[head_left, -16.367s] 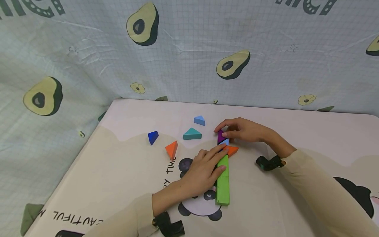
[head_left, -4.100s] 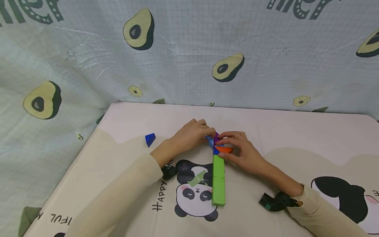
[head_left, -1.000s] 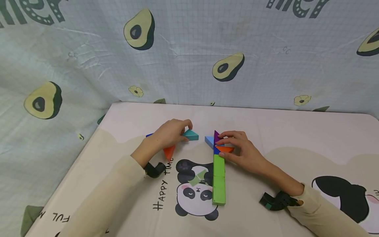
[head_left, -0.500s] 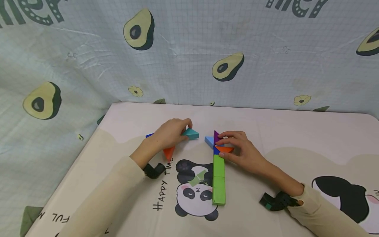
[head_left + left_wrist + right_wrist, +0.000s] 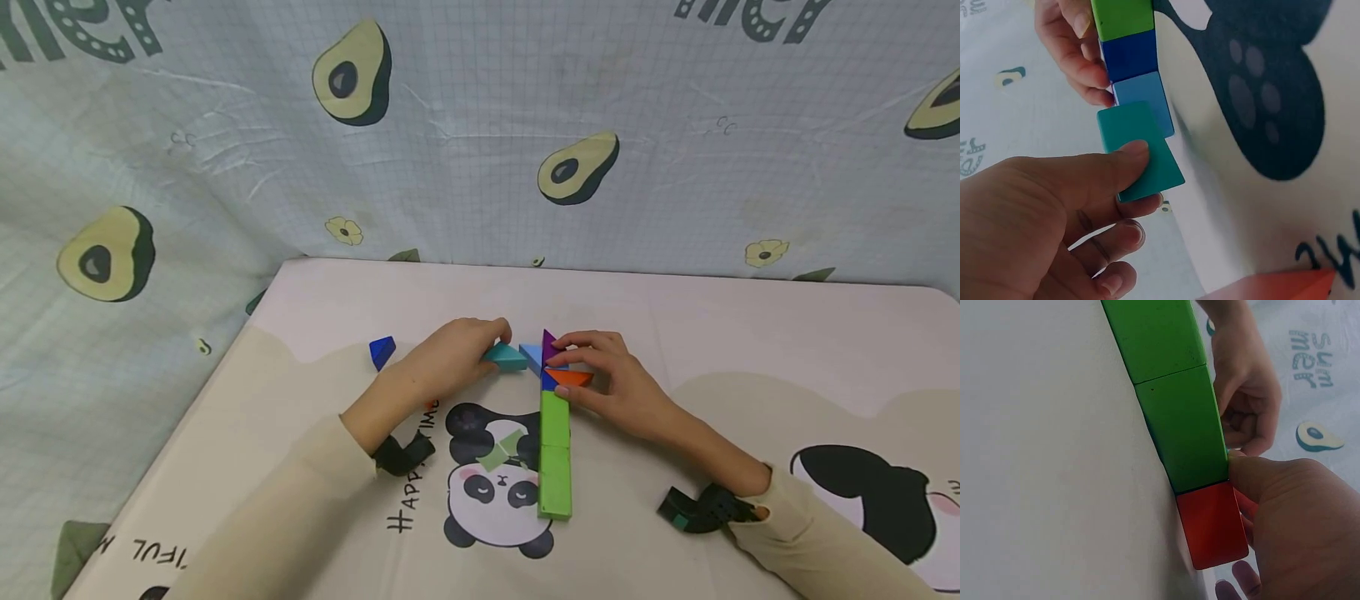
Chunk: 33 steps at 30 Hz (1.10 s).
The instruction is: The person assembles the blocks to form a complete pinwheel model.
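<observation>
Your left hand (image 5: 453,360) pinches the smooth, flat-faced teal triangle (image 5: 507,358), its pointed end just beside the pale blue triangle (image 5: 530,356); next comes the purple block (image 5: 548,346), touched by your right hand (image 5: 618,383), fingers loosely bent.

A crinkled pale grey-blue cloth (image 5: 465,67) with a fine grid covers the background behind and to the left of the tabletop (image 5: 712,333), printed with halved avocados (image 5: 351,75), small yellow flowers (image 5: 343,231) and big green lettering (image 5: 144,29) cut off at the top. The tabletop is pale pink toward its far edge and beige nearer, with cartoon pandas (image 5: 500,508) and dark words (image 5: 401,523) under soft light.
</observation>
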Each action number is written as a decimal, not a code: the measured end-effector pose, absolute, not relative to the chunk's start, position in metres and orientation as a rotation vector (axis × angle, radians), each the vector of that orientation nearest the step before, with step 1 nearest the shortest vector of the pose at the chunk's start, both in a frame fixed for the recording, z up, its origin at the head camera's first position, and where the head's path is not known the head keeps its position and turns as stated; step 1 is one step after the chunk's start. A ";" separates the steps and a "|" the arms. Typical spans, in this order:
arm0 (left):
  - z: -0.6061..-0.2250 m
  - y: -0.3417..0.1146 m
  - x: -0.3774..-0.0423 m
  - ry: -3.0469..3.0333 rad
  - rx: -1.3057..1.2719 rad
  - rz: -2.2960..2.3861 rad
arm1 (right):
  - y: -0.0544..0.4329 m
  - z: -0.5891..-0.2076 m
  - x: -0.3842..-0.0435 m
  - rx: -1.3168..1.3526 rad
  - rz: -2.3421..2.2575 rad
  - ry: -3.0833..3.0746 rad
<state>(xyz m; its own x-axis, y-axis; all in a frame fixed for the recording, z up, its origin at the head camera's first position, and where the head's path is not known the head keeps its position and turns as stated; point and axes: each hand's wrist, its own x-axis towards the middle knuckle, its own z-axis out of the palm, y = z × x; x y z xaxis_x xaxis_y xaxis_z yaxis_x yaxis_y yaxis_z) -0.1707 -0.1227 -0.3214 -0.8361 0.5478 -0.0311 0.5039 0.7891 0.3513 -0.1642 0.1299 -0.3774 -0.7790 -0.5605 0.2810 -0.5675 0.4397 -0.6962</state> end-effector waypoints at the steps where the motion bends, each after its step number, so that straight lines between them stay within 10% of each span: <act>1: -0.322 -0.121 -0.170 2.848 0.846 0.494 | 0.130 -0.377 -0.164 1.040 1.290 -2.660; 33: -0.336 -0.110 -0.169 2.802 0.833 0.608 | 0.132 -0.377 -0.166 1.066 1.316 -2.644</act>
